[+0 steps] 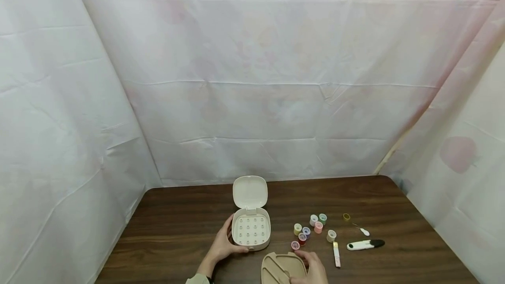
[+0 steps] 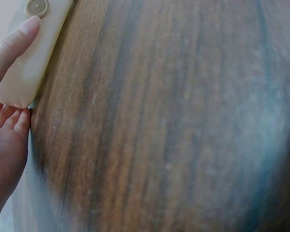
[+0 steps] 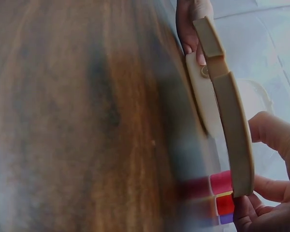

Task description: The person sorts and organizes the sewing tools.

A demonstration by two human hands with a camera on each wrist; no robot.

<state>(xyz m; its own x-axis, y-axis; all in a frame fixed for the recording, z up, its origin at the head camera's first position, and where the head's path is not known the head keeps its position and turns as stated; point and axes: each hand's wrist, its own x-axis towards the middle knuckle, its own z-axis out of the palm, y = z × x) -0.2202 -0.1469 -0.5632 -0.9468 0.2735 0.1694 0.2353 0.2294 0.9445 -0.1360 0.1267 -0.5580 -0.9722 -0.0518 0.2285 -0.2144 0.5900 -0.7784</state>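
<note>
A cream sewing box stands with its lid raised; rows of small pegs line the box base. My left hand grips the base's left side, fingers around the side and thumb by the round front clasp. In front of the box, my right hand holds a tan compartment tray by its right side. The right wrist view shows the tray's edge between thumb and fingers, held above the table. Thread spools, among them a dark pink spool, lie just beyond that hand.
Several more spools, such as a pink spool and a white spool, stand right of the box. Farther right are a small gold ring, a white needle threader, a black-and-white seam ripper and a folded measuring tape. Cloth hangs behind the table.
</note>
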